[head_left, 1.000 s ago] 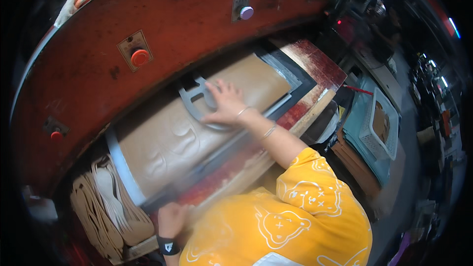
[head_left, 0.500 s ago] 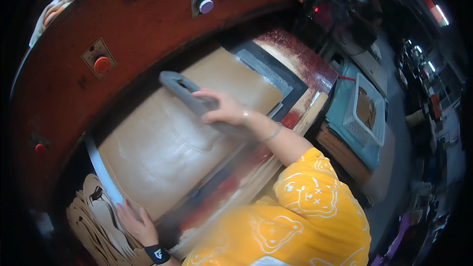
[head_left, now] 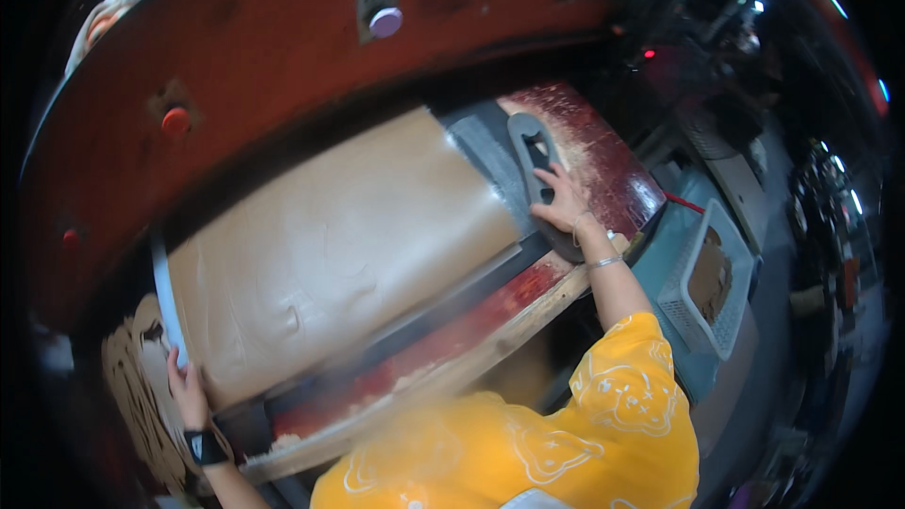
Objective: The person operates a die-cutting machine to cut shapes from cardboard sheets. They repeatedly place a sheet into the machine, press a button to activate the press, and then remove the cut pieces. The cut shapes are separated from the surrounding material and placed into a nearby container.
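My right hand (head_left: 567,205) grips a long grey sole-shaped cutting die (head_left: 519,139) with openings in it. The die is at the right end of the work surface, over a dark grey pad (head_left: 495,155) and the red board, beyond the brown sheet's edge. A smooth brown sheet (head_left: 330,236) lies across the middle, with faint curved outlines pressed into its lower part. At its lower left corner is my left hand (head_left: 189,398), fingers stretched and thumb apart, touching the edge beside a pale strip (head_left: 170,306).
A red machine body (head_left: 273,66) with several buttons spans the back. Cut brown sole-shaped pieces (head_left: 132,386) are piled at the left. On the right, a white basket (head_left: 702,306) with brown scraps stands on teal sheets (head_left: 674,236). A worn wooden edge (head_left: 452,363) runs along the front.
My right hand has carried the cutting die rightward, from above the brown sheet to the board's right end. My left hand stays at the sheet's left corner. The view has shifted somewhat.
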Demonstrator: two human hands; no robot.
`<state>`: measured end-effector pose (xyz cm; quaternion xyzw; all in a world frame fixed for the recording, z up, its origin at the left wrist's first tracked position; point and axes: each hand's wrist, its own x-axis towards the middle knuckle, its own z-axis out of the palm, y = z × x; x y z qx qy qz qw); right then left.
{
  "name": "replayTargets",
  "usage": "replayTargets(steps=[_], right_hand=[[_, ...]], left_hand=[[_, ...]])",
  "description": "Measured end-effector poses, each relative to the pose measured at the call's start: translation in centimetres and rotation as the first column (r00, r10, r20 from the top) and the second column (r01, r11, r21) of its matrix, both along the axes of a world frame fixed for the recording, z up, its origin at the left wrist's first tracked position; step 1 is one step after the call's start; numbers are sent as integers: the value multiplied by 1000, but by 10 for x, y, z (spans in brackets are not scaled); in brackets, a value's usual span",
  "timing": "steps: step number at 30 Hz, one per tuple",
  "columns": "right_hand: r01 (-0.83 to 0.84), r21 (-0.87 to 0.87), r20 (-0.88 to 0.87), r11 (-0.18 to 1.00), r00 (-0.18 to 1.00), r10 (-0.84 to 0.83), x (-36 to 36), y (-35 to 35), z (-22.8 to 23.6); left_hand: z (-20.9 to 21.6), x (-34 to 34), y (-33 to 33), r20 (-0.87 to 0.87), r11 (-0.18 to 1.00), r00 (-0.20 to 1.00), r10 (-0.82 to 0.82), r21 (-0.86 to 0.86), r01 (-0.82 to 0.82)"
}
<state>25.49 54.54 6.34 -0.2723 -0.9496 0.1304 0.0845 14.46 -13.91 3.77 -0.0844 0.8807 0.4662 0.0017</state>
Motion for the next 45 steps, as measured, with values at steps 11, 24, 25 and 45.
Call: replayTargets(steps=[11,24,25,45], right_hand=[[-208,-596,-106,776,978,181,2,-41,55],[-216,-486,-160,-847,975,-156,78,-217,-36],[-219,-507,-98,-834,976,-197,73,-228,-29],[-323,-595,-135,-736,943,-305,75,-269,-38]], left_hand=[[20,101,59,-192,999,981,16,36,-9],[54,55,260,-277,431,343,-898,-383,817],[53,53,277,-209,323,258,-943,-399,858],[176,-104,146,-680,681,698,-224,403,611]])
